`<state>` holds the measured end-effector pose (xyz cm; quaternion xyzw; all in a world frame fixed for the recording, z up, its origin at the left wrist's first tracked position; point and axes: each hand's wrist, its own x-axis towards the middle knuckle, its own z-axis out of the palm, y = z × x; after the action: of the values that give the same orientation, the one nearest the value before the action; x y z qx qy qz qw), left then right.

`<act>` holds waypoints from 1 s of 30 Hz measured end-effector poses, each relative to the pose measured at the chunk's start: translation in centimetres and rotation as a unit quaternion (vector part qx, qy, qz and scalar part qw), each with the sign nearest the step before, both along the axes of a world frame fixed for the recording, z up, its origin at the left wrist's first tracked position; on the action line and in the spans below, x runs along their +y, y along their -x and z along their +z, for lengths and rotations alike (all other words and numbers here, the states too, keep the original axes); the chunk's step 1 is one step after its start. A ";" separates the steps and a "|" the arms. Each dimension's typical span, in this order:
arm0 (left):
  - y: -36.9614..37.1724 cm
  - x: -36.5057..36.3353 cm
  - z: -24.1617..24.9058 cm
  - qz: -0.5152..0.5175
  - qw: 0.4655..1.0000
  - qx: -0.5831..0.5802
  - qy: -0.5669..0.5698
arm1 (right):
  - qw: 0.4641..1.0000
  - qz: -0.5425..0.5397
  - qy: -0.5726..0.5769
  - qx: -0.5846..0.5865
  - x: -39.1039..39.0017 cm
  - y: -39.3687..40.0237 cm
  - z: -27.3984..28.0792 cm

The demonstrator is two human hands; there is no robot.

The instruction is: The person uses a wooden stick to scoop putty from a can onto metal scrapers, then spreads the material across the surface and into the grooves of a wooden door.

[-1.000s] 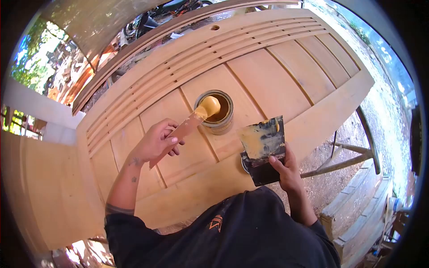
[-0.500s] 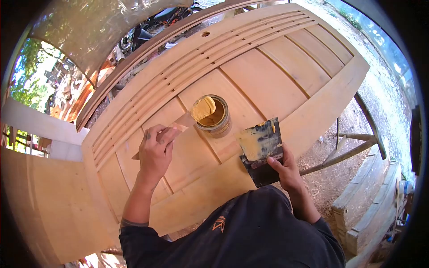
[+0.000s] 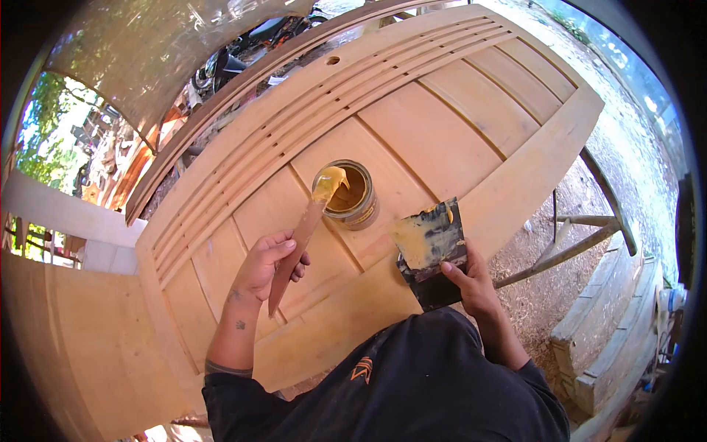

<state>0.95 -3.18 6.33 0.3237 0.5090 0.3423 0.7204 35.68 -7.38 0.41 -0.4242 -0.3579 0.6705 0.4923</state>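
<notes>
On the left, the left hand (image 3: 266, 267) has just rolled thumb-up, gripping a flat wooden stick (image 3: 289, 261) that now slants more steeply. Its yellow paste (image 3: 329, 182), smooth before, now droops at the open can (image 3: 361, 218), which stands on a panelled wooden board (image 3: 434, 132). At right, the right hand (image 3: 477, 283), wrist bent, still pinches a paste-smeared black plate (image 3: 429, 237), thumb on top.

Noted: flat wooden stick (image 3: 289, 264), slanted in our left hand (image 3: 266, 271), upper end thickly coated in yellow paste (image 3: 331, 180), over the can's mouth. Open metal can (image 3: 360, 219) upright on the grooved wooden panel (image 3: 434, 191), paste inside. Our right hand (image 3: 473, 280) holds two dark, flat plates (image 3: 429, 239), overlapping, the upper smeared yellow. Panel lies flat, pale, slotted along one side.
</notes>
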 end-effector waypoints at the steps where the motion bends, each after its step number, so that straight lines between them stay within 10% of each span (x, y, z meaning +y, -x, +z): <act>1: 0.2 0.0 -0.1 -0.002 1.000 -0.017 0.008 | 1.000 -0.002 0.003 0.000 0.0 0.0 0.1; 8: -2.3 -0.7 0.4 0.022 0.957 0.239 -0.160 | 1.000 0.006 -0.005 -0.011 0.1 -0.2 -0.3; 14: -3.0 -0.8 0.8 -0.010 0.707 0.574 -0.412 | 1.000 0.008 0.006 0.013 0.1 -0.1 -0.2; 23: -2.2 0.4 1.5 0.021 0.407 0.706 -0.579 | 1.000 -0.014 0.019 0.010 0.1 0.2 0.1; 29: -1.9 0.6 0.9 0.035 0.415 0.691 -0.591 | 1.000 -0.017 0.013 0.016 0.0 0.2 -0.3; 30: -1.9 0.6 0.7 0.034 0.492 0.656 -0.571 | 1.000 -0.014 0.012 0.013 0.0 0.1 -0.4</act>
<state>2.85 -2.60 7.07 0.7781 0.5389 0.2709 -0.1755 35.56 -7.36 0.03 -0.4265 -0.3373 0.6731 0.5013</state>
